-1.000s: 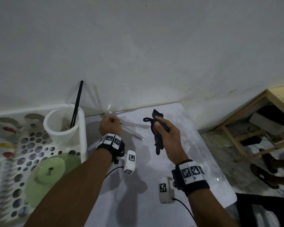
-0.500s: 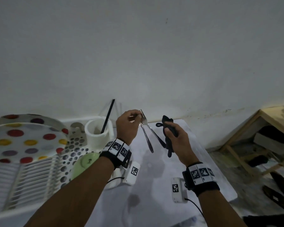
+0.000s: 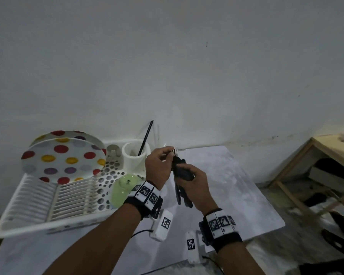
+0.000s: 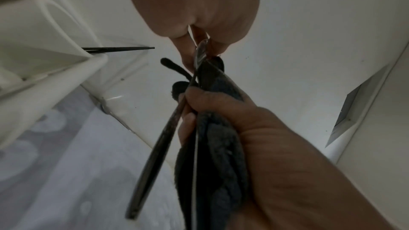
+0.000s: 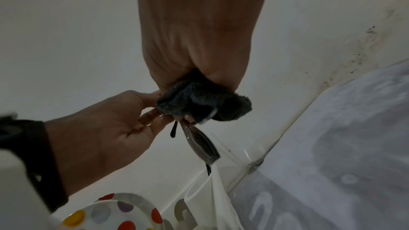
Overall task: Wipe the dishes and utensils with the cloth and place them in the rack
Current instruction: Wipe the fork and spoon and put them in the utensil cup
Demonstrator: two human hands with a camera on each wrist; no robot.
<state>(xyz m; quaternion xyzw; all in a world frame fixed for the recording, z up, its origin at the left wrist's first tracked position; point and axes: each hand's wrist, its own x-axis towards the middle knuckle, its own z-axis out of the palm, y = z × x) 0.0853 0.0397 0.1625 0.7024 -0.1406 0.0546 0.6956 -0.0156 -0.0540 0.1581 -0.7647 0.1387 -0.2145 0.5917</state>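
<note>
left hand (image 3: 158,165) pinches thin metal utensils (image 4: 155,155); right hand (image 3: 195,187) grips fuzzy dark cloth (image 5: 203,100) round them.

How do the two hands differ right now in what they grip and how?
The left hand pinches the top ends of the utensils with its fingertips, while the right hand wraps its whole fist around the dark cloth. The left hand sits higher, the right hand lower, closing the cloth around the utensil handles. Both are raised above the table, beside the rack.

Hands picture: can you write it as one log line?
left hand: pinches utensils | right hand: wraps cloth round them | step: wiping
</note>
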